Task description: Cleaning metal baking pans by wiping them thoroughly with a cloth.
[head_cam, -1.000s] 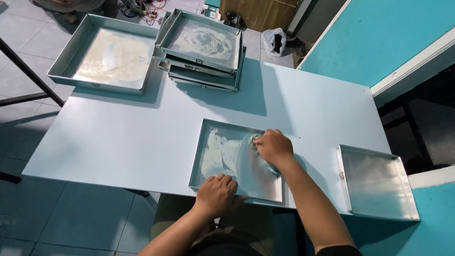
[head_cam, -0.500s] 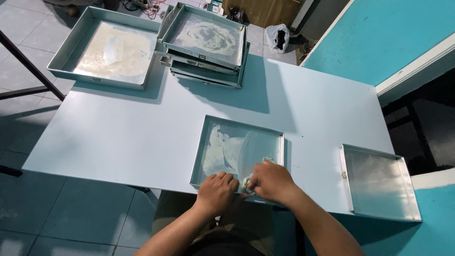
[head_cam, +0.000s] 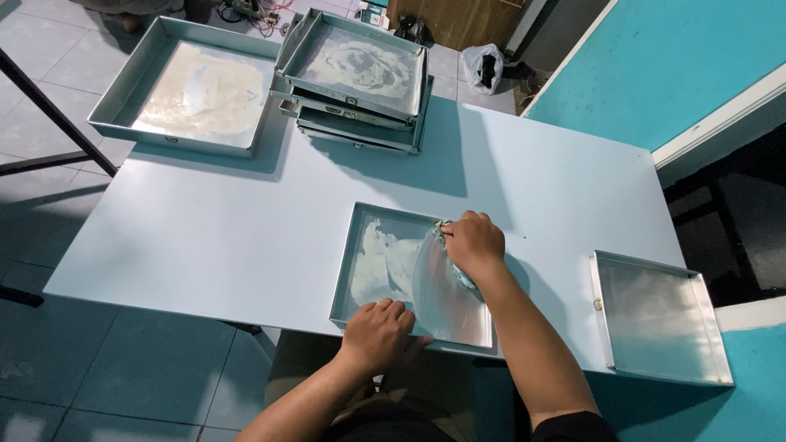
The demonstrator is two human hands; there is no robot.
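Right hand [head_cam: 473,242] grips cloth [head_cam: 443,227], wiping tray [head_cam: 381,266] mid-frame; left hand [head_cam: 378,334] clamps near rim. Best: overlapping strokes across white residue [head_cam: 375,260].

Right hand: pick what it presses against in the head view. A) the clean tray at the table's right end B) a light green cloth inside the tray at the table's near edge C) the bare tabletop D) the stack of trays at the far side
B: the right hand bears on a light green cloth at the far rim of the near tray, whose front edge the left hand grips.
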